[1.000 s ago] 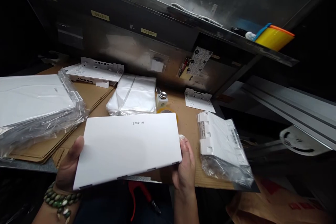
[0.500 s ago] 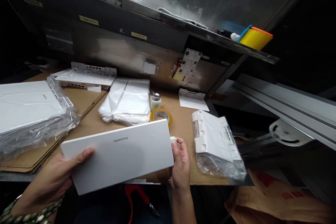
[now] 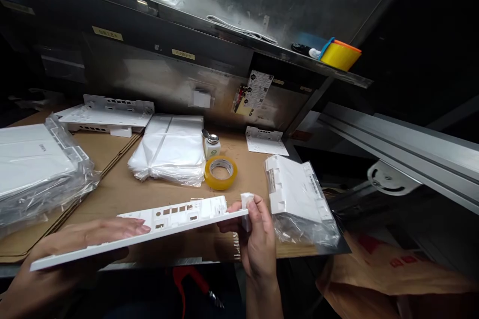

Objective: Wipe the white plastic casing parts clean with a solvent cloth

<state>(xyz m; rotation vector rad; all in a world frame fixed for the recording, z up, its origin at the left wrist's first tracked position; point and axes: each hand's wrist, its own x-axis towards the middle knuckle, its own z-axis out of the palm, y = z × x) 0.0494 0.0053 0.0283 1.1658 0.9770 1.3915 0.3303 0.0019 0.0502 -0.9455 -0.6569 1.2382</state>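
Note:
My left hand is closed on the left part of a white plastic router cover, its fingers over the inner side and the thumb hidden. The cover is seen almost edge-on, with port cutouts along its far wall. At its right end, my right hand pinches a small folded white cloth against the corner. Just beyond the cover lies a roll of yellow tape, next to a small white pump bottle.
A stack of clear plastic bags lies behind my left hand. Bagged white covers sit at left and right. More bare white housings stand at the back. A red-handled tool hangs below the table's front edge.
The cover has tipped from showing its flat printed face to nearly edge-on, inner side up. My left fingers now lie over that inner side. The right hand keeps the cloth at the right end.

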